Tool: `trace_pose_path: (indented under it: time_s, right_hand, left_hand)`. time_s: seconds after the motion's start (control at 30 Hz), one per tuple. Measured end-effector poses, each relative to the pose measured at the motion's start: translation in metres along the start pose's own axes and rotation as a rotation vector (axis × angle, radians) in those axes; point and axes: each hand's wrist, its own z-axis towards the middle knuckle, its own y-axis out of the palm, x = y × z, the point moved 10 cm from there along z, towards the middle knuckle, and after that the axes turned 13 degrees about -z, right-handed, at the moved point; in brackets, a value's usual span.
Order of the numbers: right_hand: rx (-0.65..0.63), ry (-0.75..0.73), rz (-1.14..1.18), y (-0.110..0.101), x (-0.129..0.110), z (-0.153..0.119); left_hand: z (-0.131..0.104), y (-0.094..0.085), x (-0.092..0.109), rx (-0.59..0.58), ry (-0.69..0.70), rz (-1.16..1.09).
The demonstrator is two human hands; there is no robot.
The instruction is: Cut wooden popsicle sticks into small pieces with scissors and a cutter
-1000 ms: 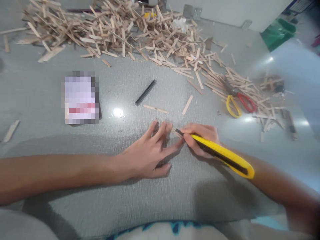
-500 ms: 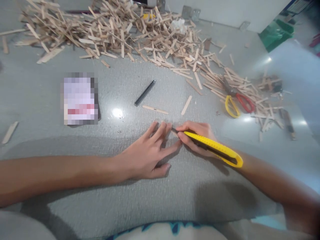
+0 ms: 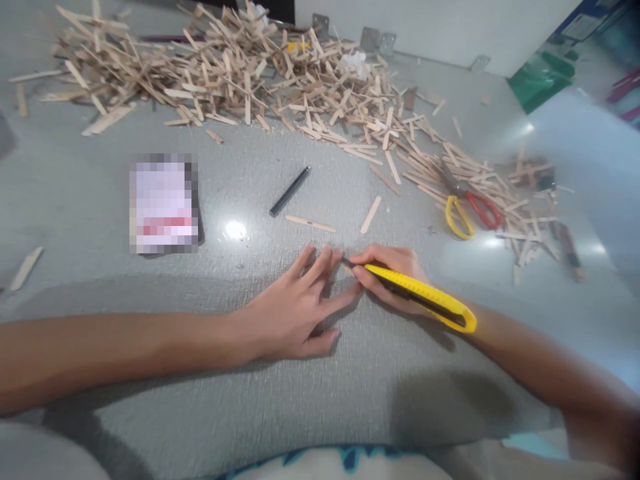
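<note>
The left hand (image 3: 300, 303) lies spread, seemingly steadying a mostly hidden wooden stick (image 3: 346, 268). The right hand (image 3: 395, 259) pinches a yellow cutter (image 3: 425, 293) near its front, presumably for control.

I count one yellow cutter (image 3: 419, 288), one black pen (image 3: 290, 191), one pair of red-and-yellow scissors (image 3: 459, 189), wooden sticks (image 3: 247, 100) beyond counting.

Cutter (image 3: 423, 300): held in the right fingers (image 3: 373, 253), tip beside the left fingers (image 3: 344, 299).
Pen (image 3: 290, 191): laid beyond the left fingers.
Stick (image 3: 305, 222): laid between the pen and the left fingers.
Scissors (image 3: 483, 208): placed beyond and right of the right fingers.
Blurred item (image 3: 164, 200): placed beyond and left of the left fingers.
Stick pile (image 3: 235, 83): spread over the table (image 3: 240, 413), well beyond the fingers.
</note>
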Motion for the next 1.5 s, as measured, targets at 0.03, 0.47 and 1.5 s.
trace_pose_path:
  time_s: [0.03,0.47,1.5]
  right_hand:
    - [0.001,0.001,-0.001,0.000,0.000,0.000]
    - [0.035,0.014,0.017,0.000,0.002,-0.001]
    - [-0.051,-0.156,-0.063,0.000,-0.021,0.001]
  left_hand:
    - [0.000,0.000,0.000,-0.002,0.000,0.003]
    - [0.002,0.003,-0.005,-0.002,-0.010,0.011]
    - [0.007,0.002,-0.001,-0.064,-0.029,0.182]
